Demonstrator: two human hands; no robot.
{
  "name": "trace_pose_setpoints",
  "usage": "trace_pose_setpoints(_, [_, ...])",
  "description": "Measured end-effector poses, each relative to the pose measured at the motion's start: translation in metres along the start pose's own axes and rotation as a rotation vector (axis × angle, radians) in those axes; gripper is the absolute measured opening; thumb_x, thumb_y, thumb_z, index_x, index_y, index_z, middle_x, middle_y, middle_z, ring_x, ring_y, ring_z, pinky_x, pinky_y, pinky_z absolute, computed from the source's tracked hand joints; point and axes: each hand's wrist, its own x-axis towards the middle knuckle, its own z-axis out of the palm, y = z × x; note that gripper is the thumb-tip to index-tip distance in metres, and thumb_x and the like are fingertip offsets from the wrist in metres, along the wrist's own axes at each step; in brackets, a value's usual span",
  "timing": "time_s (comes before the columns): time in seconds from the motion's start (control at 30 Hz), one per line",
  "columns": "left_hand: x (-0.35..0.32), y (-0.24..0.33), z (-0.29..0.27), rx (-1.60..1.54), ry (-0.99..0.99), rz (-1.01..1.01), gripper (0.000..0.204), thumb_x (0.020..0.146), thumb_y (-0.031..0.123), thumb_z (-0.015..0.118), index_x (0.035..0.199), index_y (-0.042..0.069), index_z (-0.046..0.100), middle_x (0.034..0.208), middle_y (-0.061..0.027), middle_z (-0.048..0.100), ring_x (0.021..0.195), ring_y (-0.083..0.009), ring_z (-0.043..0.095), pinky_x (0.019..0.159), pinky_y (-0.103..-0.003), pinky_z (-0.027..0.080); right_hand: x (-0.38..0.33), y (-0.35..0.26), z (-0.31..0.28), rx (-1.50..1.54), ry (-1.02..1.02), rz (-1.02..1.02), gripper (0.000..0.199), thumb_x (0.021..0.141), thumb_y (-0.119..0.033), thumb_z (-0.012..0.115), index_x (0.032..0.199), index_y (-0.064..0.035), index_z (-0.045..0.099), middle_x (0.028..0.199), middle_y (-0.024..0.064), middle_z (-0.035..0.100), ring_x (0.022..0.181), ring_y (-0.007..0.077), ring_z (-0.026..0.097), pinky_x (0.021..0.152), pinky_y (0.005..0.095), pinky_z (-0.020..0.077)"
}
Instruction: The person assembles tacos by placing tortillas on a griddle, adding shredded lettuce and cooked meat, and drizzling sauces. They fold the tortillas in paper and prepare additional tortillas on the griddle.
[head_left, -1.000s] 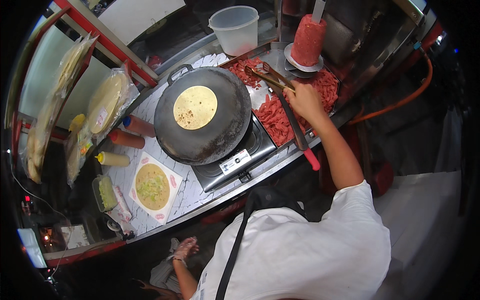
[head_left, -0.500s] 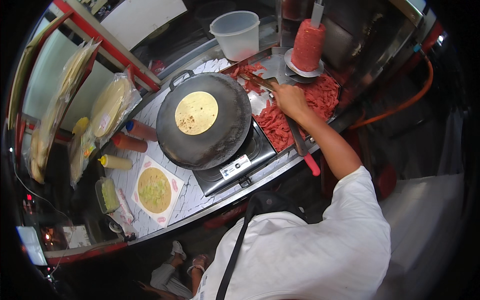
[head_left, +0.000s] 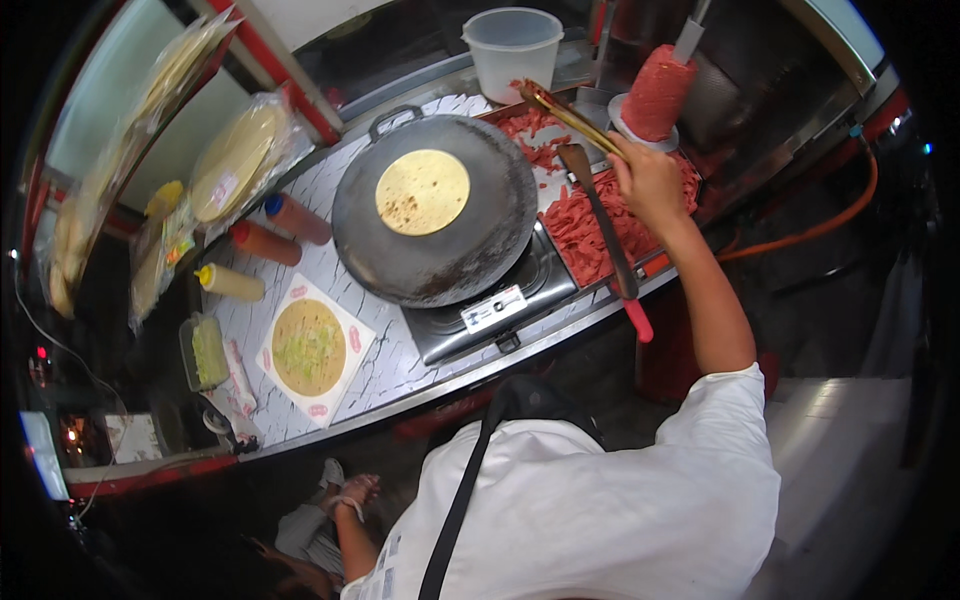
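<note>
My right hand (head_left: 652, 187) is closed around metal tongs (head_left: 572, 118) over the meat tray; a bit of reddish meat clings near their tip. Below them a long dark spatula (head_left: 605, 225) with a pink handle lies across the shredded meat (head_left: 582, 240). My left hand (head_left: 357, 492) hangs low by my side, bracelet at the wrist, its fingers loosely apart with nothing visible in them. A round flatbread (head_left: 423, 192) with brown spots lies on the domed black griddle (head_left: 460, 265). Another flatbread (head_left: 309, 350), topped with shredded greens, rests on printed paper.
A meat cone (head_left: 660, 95) stands on a spit behind the tray, beside a clear bucket (head_left: 512, 55). Sauce bottles (head_left: 267, 243) and a tub of greens (head_left: 204, 352) line the counter's left. Bagged flatbreads (head_left: 240, 165) lean behind. Another person's legs (head_left: 305, 530) show below.
My right hand has lifted the tongs up from the meat, toward the bucket. My left hand has swung left and up a little. The view has shifted slightly.
</note>
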Motion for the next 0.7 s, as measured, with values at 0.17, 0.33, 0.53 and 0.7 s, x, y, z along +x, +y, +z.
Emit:
trace_pose_setpoints(0.17, [-0.083,0.106,-0.044,-0.082,-0.338,0.048,0.039,0.093,0.040,0.074,0.113,0.009,0.064,0.094,-0.0090,0.074,0.078,-0.0178,0.071,0.069,-0.031,0.058,0.002,-0.075,-0.050,0.151,0.109,-0.185,0.035,0.092,-0.012,0.067,0.126,-0.0071,0.067,0.090,0.0173,0.070,0.079,0.0350,0.069,0.070,0.0437,0.0532])
trace_pose_setpoints(0.33, [-0.139,0.183,-0.089,0.086,-0.441,0.311,0.033,0.095,0.037,0.071,0.107,0.006,0.066,0.093,-0.0074,0.073,0.079,-0.0141,0.070,0.068,-0.026,0.054,-0.017,-0.203,-0.076,0.236,-0.117,-0.260,0.041,0.087,-0.005,0.072,0.128,-0.0079,0.067,0.083,0.0145,0.067,0.068,0.0310,0.065,0.061,0.0400,0.0503])
trace_pose_setpoints(0.53, [-0.149,0.219,-0.144,-0.065,-0.316,0.690,0.026,0.094,0.019,0.069,0.115,0.003,0.067,0.088,-0.0036,0.069,0.075,-0.0103,0.063,0.066,-0.025,0.050,-0.070,-0.325,0.000,0.265,-0.363,-0.447,0.041,0.082,-0.010,0.076,0.123,-0.0112,0.070,0.074,0.0082,0.058,0.060,0.0275,0.061,0.055,0.0409,0.0486])
trace_pose_setpoints(0.7, [-0.114,0.239,-0.158,-0.205,0.043,0.913,0.024,0.094,0.013,0.069,0.114,0.001,0.068,0.086,-0.0025,0.067,0.075,-0.0101,0.059,0.070,-0.026,0.049,-0.103,-0.385,0.067,0.266,-0.488,-0.544,0.043,0.085,-0.016,0.074,0.127,-0.0102,0.068,0.074,0.0081,0.057,0.061,0.0304,0.060,0.057,0.0414,0.0483])
